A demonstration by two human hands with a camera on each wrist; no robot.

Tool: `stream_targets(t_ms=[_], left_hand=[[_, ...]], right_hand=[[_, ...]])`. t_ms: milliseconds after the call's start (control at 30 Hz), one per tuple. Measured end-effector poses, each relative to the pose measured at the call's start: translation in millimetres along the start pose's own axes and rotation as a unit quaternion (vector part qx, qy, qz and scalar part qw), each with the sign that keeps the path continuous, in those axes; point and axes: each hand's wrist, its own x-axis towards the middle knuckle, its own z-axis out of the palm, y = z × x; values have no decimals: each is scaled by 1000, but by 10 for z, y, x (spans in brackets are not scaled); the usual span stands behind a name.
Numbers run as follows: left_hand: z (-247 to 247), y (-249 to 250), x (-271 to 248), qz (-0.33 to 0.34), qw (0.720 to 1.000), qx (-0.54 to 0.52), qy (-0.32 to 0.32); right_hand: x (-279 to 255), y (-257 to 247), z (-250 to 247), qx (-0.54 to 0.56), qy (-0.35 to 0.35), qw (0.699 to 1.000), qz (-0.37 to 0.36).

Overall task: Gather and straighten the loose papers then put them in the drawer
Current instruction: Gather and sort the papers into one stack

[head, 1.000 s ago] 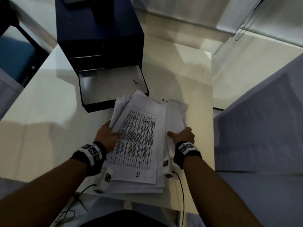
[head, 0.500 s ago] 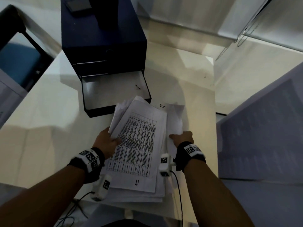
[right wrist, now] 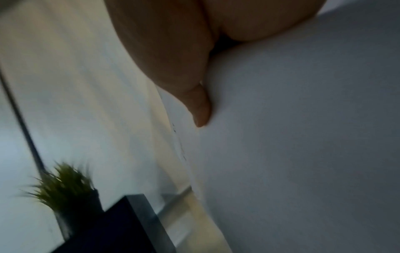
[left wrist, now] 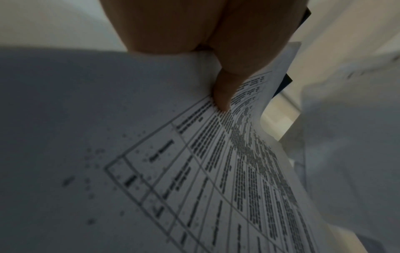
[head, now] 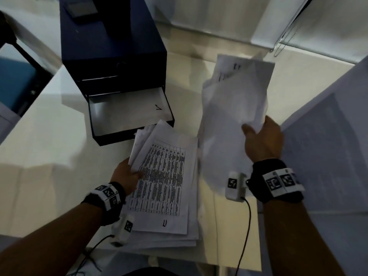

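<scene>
Moved: my right hand (head: 262, 140) has lifted a blank-faced bundle (head: 235, 108) off the stack (head: 163, 184) to center right, likely to re-square it | left hand (head: 127, 174) pinches the stack's left edge, thumb on the printed table, steadying it | stack fanned, lower center on tabletop (head: 49, 156), touching open drawer (head: 129, 114).
</scene>
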Motion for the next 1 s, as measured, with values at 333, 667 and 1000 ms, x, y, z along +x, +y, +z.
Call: stream_targets(t_ms=[333,667,1000], left_hand=[[363,360,93,-10,999,-6,-53],[187,253,194,-177,962,-165,-124],[546,277,-93,-105,983,-133,-68]], right_hand=[[-109,-298,-626,227,-10,971,-78],[-241,1027,719,-3,-317,941,115],[-603,1205,1036,86,-118,943,299]])
